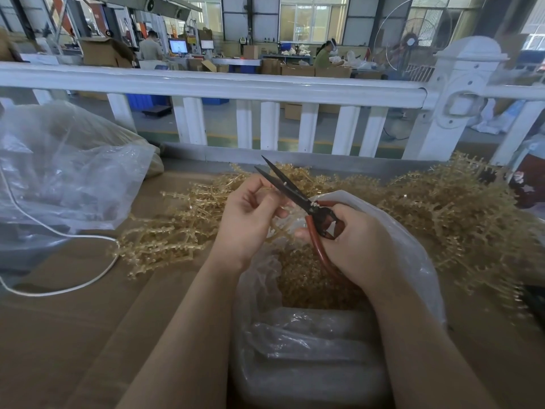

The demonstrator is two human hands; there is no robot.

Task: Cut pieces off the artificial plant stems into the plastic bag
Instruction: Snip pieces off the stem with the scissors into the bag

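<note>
A: Head view. What's the surface?

B: Brown cardboard-covered table (pixel 88 335). A white cable (pixel 59 236) loops over its left part. A large crumpled clear bag (pixel 67 172) sits at far left.

A: Task items?

B: Golden artificial plant stems (pixel 165 231) are strewn left of centre, with a bigger heap (pixel 442 208) at far right. The open plastic bag (pixel 309 343) is near centre, right under the hands, with cut golden pieces (pixel 309 284) piled inside.

A: Hands?

B: Left hand (pixel 250 219): fingers curled, pinching a pale stem piece (pixel 280 225) just over the bag mouth. Right hand (pixel 359 246): fingers wrapped round the red handles of the scissors (pixel 295 193). The dark blades are slightly apart, tips pointing far-left, and cross just past the left fingertips. Can't tell if the stem sits between the blades.

A: Room?

B: A white railing (pixel 206 84) with a thick post (pixel 463 93) runs along the table's far edge. Beyond it is a factory floor: cardboard boxes (pixel 103 51), blue crates (pixel 147 100), lit monitors (pixel 177 45), two people at far benches, a standing fan (pixel 418 33) at far right, and big windows at the back. A dark red object at the right edge is too blurred to identify.
</note>
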